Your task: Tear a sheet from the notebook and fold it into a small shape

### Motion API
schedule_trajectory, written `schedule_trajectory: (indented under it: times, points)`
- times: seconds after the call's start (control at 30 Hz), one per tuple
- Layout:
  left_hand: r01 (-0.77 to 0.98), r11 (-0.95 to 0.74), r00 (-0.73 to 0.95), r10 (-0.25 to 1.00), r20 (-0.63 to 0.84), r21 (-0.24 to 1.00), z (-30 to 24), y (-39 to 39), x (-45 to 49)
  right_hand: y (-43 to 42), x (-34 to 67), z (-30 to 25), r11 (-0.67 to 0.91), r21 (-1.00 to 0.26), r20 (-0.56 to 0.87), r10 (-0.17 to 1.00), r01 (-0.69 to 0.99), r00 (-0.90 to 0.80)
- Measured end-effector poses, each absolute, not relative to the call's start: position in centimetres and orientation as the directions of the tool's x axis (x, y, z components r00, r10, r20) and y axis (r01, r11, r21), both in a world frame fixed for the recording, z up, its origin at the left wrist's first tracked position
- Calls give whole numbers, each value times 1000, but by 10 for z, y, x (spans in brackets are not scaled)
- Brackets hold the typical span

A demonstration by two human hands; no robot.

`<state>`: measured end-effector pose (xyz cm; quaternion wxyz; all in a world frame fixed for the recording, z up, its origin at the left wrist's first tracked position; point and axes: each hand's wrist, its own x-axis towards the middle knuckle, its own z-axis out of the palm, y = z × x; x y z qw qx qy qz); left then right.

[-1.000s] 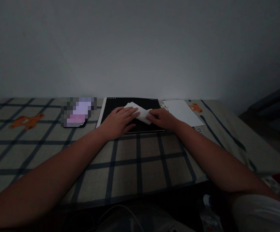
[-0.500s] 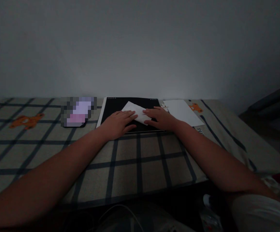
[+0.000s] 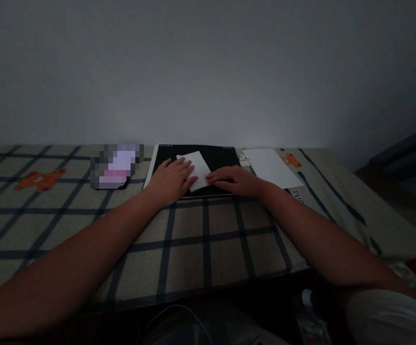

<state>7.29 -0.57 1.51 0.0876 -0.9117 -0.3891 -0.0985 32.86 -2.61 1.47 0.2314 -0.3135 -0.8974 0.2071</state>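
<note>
A folded piece of white paper lies on a black board with rows of small slots along its top edge. My left hand rests flat on the paper's left part, fingers spread. My right hand reaches in from the other side, its outstretched fingertips touching the paper's right edge and its thumb held apart. Part of the paper is hidden under the left fingers.
Against the board's right side are a small pale object and a white sheet. A phone with a blurred screen lies at left on the checked cloth. A grey wall rises behind; a clear bottle is below the table edge.
The paper has turned and moved slightly left, its outline now narrower. My left hand shifted a little left and up; my right fingers drew closer together at the paper's edge.
</note>
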Motion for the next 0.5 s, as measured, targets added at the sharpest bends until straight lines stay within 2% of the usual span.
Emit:
schedule_trajectory:
  times: [0.13,0.2,0.33,0.5]
  points:
    - [719,-691,690,698,190,-71,14,-3,72,-28,325,14,664,-614,260,681,428,-685]
    - [704,-708,706,689,163,-54,13,-1,71,-26,325,11,651,-610,295,716,452,-633]
    - [688,-725,721,677,150,-35,11,0,70,-18,327,4,701,-458,379,710,546,-594]
    - [688,-724,723,677,140,-49,11,0,70,-14,327,-1,731,-336,304,681,594,-666]
